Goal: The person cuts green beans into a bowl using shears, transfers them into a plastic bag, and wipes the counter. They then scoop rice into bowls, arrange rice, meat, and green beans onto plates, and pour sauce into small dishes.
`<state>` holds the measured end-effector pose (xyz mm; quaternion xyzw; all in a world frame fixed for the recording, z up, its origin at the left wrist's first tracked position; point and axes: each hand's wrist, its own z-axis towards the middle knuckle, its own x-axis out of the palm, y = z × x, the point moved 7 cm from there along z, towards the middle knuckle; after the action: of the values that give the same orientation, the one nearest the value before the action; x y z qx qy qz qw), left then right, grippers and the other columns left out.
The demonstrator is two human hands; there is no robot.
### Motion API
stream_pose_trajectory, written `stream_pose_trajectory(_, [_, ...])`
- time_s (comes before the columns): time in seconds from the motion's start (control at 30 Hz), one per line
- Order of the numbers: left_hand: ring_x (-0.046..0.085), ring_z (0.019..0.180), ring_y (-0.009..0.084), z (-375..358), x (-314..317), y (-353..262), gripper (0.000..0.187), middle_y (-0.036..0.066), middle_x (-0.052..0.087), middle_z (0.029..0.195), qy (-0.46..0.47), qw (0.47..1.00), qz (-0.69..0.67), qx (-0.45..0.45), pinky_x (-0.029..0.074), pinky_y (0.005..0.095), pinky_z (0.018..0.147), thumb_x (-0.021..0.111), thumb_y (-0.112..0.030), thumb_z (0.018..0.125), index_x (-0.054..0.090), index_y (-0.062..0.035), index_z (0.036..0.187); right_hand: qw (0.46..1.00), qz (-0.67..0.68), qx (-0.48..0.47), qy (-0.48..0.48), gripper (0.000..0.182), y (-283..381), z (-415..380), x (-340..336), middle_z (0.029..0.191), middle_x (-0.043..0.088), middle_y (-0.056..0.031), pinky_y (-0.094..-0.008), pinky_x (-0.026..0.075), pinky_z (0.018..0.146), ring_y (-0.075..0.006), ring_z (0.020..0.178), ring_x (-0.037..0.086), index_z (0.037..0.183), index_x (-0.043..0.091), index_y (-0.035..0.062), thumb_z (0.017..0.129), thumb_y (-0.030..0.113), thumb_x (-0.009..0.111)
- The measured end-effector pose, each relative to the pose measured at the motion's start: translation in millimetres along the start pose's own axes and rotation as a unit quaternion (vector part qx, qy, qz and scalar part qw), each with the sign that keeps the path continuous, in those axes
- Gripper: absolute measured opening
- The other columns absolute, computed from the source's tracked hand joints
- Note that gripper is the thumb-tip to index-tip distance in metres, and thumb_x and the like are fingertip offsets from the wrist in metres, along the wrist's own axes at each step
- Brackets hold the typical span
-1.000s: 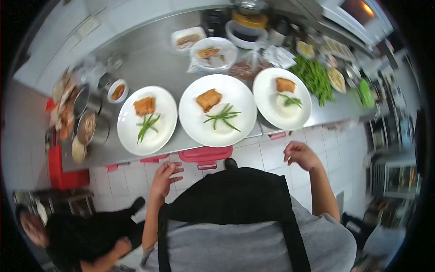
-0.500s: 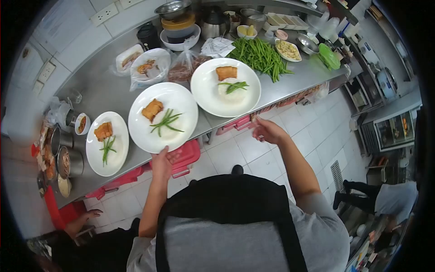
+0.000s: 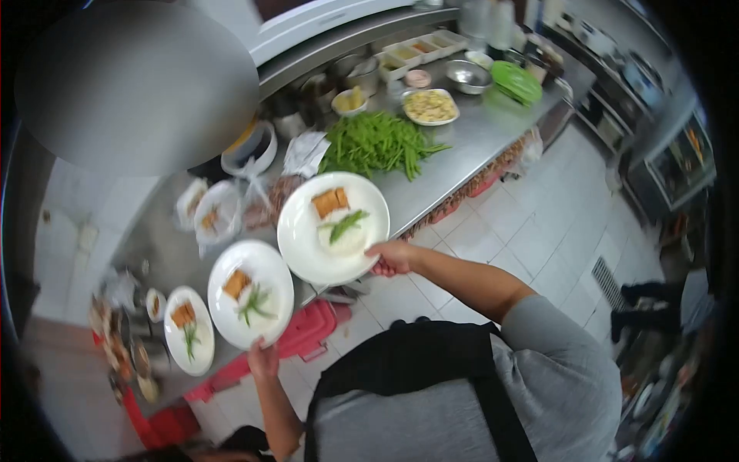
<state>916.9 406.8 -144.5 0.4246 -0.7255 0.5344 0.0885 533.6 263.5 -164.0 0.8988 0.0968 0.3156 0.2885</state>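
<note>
My right hand [image 3: 392, 258] is closed on the near rim of a round white plate [image 3: 296, 235], thumb on top. That plate carries a golden-brown fried piece [image 3: 330, 202], white rice and green beans [image 3: 345, 226]. At the near rim of the middle white plate [image 3: 268, 264], my left hand [image 3: 263, 360] grips the edge. A fried piece [image 3: 236, 284] and a small bunch of green beans [image 3: 254, 305] lie on it. Farther left, a third white plate [image 3: 196, 360] bears similar food, with neither hand touching it.
On the steel counter [image 3: 439, 165] lie a heap of green beans [image 3: 377, 146], a dish of chopped yellowish food [image 3: 429, 106], a metal bowl [image 3: 468, 77] and bagged food [image 3: 218, 215]. Red bins [image 3: 308, 331] stand below. Another person [image 3: 654, 300] is at far right.
My right hand has moved from beside the counter onto the right plate's rim and closed there. My left hand stays at the middle plate. The view has shifted and turned.
</note>
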Motion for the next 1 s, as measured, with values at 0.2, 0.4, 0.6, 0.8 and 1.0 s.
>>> stream_pose_trajectory(0.2, [0.054,0.104,0.0236,-54,54,2,0.052,0.008,0.055,0.117,0.04,0.994,0.094,-0.04,0.047,0.0372,0.079,0.059,-0.004,0.072,0.046,-0.0051,0.123,0.998,0.065,-0.014,0.007,0.026,-42,-98,-25,0.054,0.05,-0.0045,-0.0223,0.029,0.037,-0.0114,0.041,0.042,0.077,0.056,0.0074,0.079,0.033,0.058])
stream_pose_trajectory(0.4, [0.061,0.079,0.0215,-77,190,31,0.046,0.008,0.06,0.102,0.048,0.984,0.172,0.0,0.048,0.0304,0.055,0.061,-0.009,0.074,0.048,-0.0048,0.118,0.988,0.122,-0.053,-0.079,0.022,-49,-212,-98,0.056,0.053,-0.0031,-0.0207,0.032,0.039,-0.0092,0.045,0.047,0.082,0.057,0.0066,0.081,0.029,0.059])
stream_pose_trajectory(0.6, [0.063,0.078,0.0214,-66,352,156,0.044,0.011,0.06,0.101,0.188,0.959,0.202,-0.057,0.051,0.0295,0.053,0.059,-0.008,0.075,0.047,0.0,0.117,0.947,0.173,-0.156,-0.219,0.021,-53,-351,-240,0.053,0.052,-0.0037,-0.0227,0.036,0.038,-0.011,0.043,0.049,0.081,0.057,0.0046,0.08,0.025,0.061])
stream_pose_trajectory(0.8, [0.063,0.08,0.0268,-106,538,338,0.05,0.015,0.061,0.104,0.257,0.933,0.145,-0.204,0.05,0.0336,0.056,0.057,-0.008,0.076,0.043,-0.0003,0.123,0.892,0.236,-0.181,-0.34,0.023,-78,-522,-382,0.053,0.052,-0.0052,-0.023,0.037,0.037,-0.0134,0.045,0.052,0.089,0.057,0.0003,0.081,0.022,0.06])
stream_pose_trajectory(1.0, [0.061,0.081,0.0268,-131,676,516,0.049,0.014,0.06,0.104,0.366,0.855,0.173,-0.325,0.049,0.0378,0.062,0.057,-0.008,0.076,0.042,-0.0029,0.123,0.817,0.326,-0.212,-0.425,0.024,-121,-640,-495,0.054,0.051,-0.0058,-0.0258,0.037,0.038,-0.0154,0.041,0.048,0.089,0.053,-0.0002,0.08,0.022,0.059])
